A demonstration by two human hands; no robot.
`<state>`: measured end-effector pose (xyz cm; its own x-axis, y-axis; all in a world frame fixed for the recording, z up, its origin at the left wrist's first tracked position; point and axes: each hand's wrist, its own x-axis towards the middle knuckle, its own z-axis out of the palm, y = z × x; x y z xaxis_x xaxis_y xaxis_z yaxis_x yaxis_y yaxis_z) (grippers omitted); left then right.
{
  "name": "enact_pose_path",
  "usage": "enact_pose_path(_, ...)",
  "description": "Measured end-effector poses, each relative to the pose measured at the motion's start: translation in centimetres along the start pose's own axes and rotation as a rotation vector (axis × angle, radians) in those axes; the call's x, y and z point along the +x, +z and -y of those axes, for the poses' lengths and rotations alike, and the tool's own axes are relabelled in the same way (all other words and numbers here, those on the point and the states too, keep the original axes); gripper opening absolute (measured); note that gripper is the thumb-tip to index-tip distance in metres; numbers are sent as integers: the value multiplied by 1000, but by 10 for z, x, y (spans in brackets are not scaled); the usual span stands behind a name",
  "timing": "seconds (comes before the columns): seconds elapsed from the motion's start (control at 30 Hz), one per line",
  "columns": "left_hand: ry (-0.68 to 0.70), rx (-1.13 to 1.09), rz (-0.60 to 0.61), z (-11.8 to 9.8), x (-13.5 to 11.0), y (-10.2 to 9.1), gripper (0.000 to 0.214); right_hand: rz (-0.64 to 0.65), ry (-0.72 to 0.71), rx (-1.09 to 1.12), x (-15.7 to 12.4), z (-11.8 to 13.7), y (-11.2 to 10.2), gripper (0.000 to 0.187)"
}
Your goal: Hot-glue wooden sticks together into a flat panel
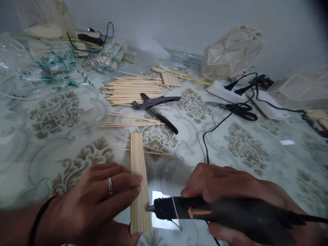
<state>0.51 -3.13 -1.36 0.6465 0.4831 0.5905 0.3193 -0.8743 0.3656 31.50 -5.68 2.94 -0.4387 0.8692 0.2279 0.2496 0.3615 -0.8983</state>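
Observation:
Several thin wooden sticks lie side by side as a flat strip (138,157), pointing away from me. My left hand (102,194), with a ring and a black wrist band, grips this strip from the left, fingertips on top and thumb low at its near end. My right hand (230,188) is wrapped round a black hot glue gun (189,208). The gun's metal nozzle points left and meets the strip's right edge near its lower end. Whether glue is coming out I cannot make out. Loose sticks (133,123) lie just beyond the strip.
Pliers (153,104) rest on a pile of sticks (135,87). Scissors (238,109) and a white power strip (225,90) with black cables are at right. Stick frames (233,51) stand behind. Plastic-wrapped sticks (110,56) lie at back left. The tablecloth (189,153) is patterned.

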Motion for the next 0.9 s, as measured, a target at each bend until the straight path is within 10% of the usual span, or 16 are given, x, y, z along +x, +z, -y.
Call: enact_pose_path(0.9,1,-109,10,3,1,2,28,-15,61,-107,4,1,-1,14)
